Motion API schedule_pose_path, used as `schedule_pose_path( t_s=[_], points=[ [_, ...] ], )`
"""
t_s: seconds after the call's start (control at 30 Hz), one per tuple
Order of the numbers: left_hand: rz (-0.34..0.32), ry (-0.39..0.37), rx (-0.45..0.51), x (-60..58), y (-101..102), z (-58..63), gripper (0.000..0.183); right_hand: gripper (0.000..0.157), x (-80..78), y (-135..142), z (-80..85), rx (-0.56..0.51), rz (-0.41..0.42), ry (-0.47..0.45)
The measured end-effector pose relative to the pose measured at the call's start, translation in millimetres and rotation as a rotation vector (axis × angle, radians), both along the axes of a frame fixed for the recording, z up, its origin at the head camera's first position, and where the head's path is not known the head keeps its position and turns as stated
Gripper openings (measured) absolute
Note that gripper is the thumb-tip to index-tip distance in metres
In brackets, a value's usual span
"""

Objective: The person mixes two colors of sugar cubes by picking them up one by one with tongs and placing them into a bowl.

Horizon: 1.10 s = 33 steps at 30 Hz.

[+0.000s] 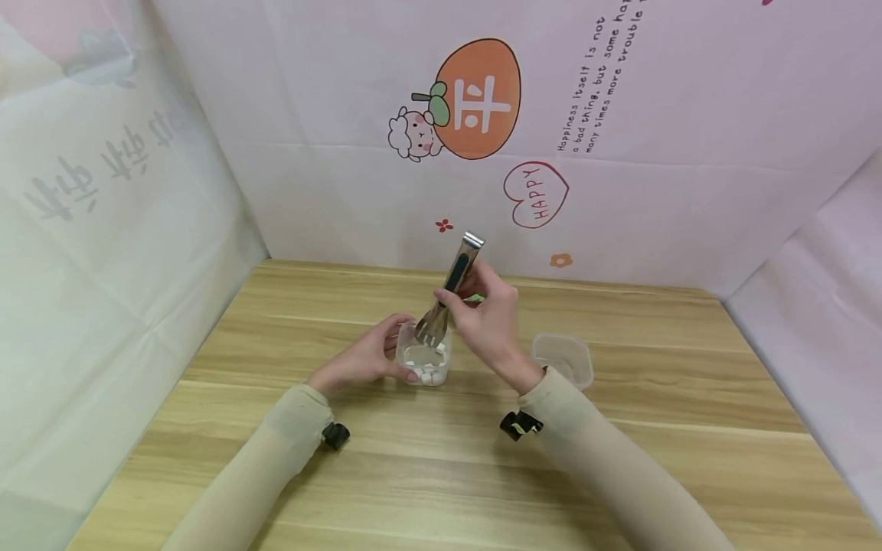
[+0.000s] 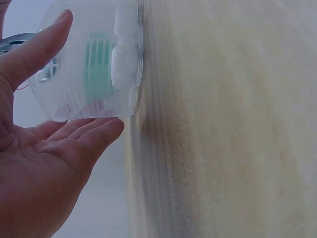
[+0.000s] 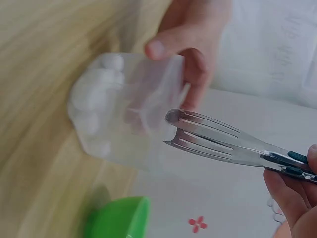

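My left hand [image 1: 365, 358] grips a clear plastic box [image 2: 69, 94] by its sides, thumb on one wall and fingers on the opposite one. Several small white, rounded lumps [image 3: 94, 91] lie in the bottom of the box, which stands on the table. My right hand [image 1: 488, 317] holds metal tongs [image 1: 458, 272] with dark grips, pinched between thumb and fingers. Their slotted tips [image 3: 198, 134] point down at the box's opening. One white lump [image 1: 441, 349] shows right at the tips.
Behind my right hand, a green bowl [image 3: 121, 218] stands on the wooden table [image 1: 427, 474], mostly hidden in the head view. A second clear square plastic container [image 1: 575, 356] lies to the right, partly behind my right wrist. Printed cloth walls [image 1: 331, 184] enclose the table's back and sides.
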<state>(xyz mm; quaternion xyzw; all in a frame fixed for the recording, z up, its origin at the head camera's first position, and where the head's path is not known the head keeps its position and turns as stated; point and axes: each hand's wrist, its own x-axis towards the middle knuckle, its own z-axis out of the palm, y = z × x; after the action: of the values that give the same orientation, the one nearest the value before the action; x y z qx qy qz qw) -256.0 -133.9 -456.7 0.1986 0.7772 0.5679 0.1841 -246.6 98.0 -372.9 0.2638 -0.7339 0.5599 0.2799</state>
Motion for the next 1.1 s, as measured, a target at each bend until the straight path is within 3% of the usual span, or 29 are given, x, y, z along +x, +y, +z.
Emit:
schedule_pose_path(
  t_s=[0.43,0.73,1.1],
  points=[
    [-0.001,0.013,-0.026,0.6,1,1.3,0.106,0.022,13.1,18,54.2,-0.067,-0.117,0.051],
    [0.009,0.008,-0.046,0.1,0,1.1,0.107,0.025,-37.1,47,27.0,-0.024,-0.233,0.08],
    [0.016,0.002,-0.054,1.7,1,3.5,0.109,0.025,-61.6,65,18.9,0.002,-0.311,0.03]
  ],
)
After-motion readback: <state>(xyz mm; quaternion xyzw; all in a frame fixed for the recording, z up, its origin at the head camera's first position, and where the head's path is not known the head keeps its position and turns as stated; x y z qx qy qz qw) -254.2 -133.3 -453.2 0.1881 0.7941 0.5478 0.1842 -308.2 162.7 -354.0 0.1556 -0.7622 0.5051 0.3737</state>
